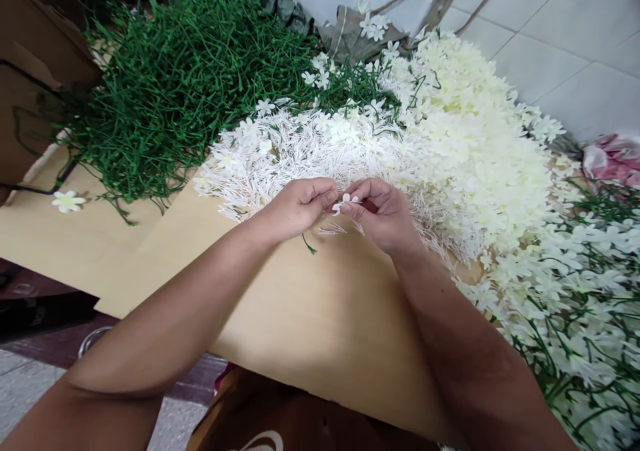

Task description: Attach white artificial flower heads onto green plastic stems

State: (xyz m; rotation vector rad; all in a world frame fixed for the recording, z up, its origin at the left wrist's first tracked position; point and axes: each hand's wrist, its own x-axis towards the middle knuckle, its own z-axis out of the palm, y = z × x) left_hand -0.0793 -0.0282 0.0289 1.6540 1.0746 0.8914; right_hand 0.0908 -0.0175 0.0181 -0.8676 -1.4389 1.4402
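Both hands meet over the front of the cardboard sheet, fingertips nearly touching. My right hand (pixel 385 214) is closed in a pinch on a small white artificial flower (pixel 346 202). My left hand (pixel 306 205) is closed too, thumb against fingers, just left of the flower. A thin green plastic stem (pixel 310 245) comes out below the left hand and appears to be held by it; its upper part is hidden. Just beyond the hands spreads a heap of short white sticks (pixel 295 161). A few loose white sticks (pixel 333 229) lie beneath the fingers.
A big pile of green stems (pixel 200 71) is at the back left. White-yellow flower heads (pixel 485 157) are heaped at the right. Flowers on green stems (pixel 575 317) lie at the near right. A cardboard box (pixel 40 51) stands left, and a tiled wall (pixel 565 44) closes off the back.
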